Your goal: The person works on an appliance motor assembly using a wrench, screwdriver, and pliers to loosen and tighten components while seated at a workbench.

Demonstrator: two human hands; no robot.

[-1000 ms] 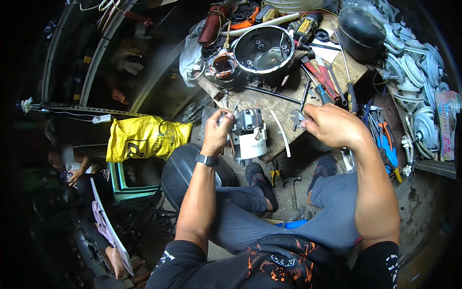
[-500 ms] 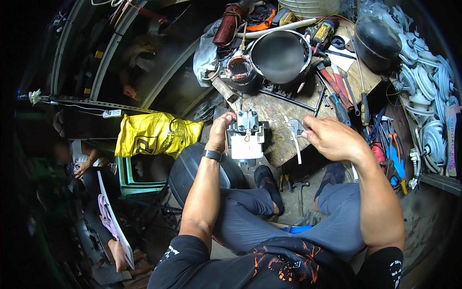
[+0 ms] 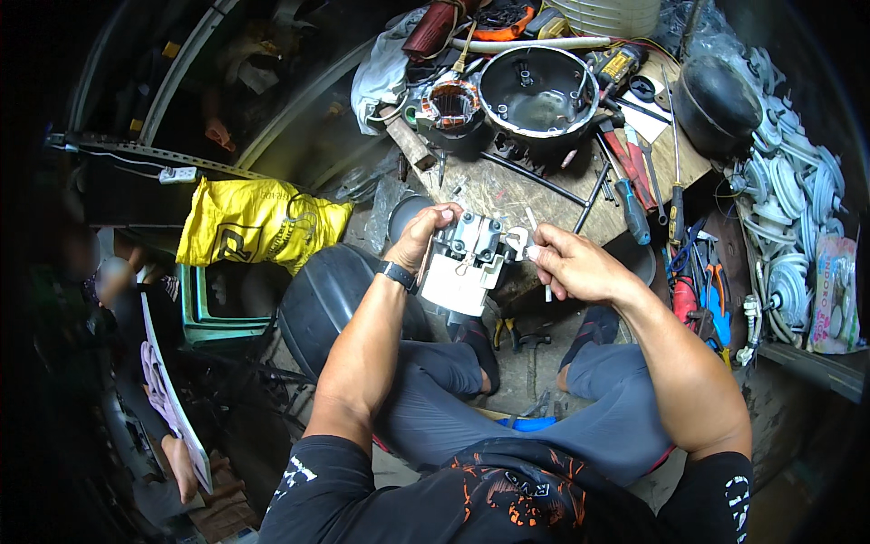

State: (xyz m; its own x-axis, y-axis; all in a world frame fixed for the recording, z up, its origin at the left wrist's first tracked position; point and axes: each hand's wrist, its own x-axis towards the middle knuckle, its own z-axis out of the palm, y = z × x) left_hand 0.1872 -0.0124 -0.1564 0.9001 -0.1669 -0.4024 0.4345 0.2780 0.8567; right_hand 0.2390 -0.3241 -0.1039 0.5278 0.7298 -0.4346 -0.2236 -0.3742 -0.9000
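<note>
My left hand point(image 3: 421, 238) grips the left side of a metal compressor pump block point(image 3: 474, 234), held tilted above my lap. A bolted plate tops the block, and a white plastic body point(image 3: 453, 279) forms its near side. At the block's right side, my right hand point(image 3: 577, 265) pinches a small light-grey fitting point(image 3: 517, 245) with a thin white tube point(image 3: 531, 218) running through it. The fitting is against or very close to the block; I cannot tell whether it touches. My right fingers partly cover it.
Ahead, a wooden board point(image 3: 471, 181) bears a black round housing point(image 3: 542, 104), a copper-wound stator point(image 3: 450, 107), screwdrivers point(image 3: 637, 213) and a drill point(image 3: 619, 63). Pale plastic pulleys point(image 3: 787, 208) pile up at right. A yellow sack point(image 3: 263, 222) lies left; another person point(image 3: 127, 272) sits beyond.
My right hand has brought the fitting leftward to the block's right side. The block has tilted, turning its white near end to the left. The whole view has shifted slightly.
</note>
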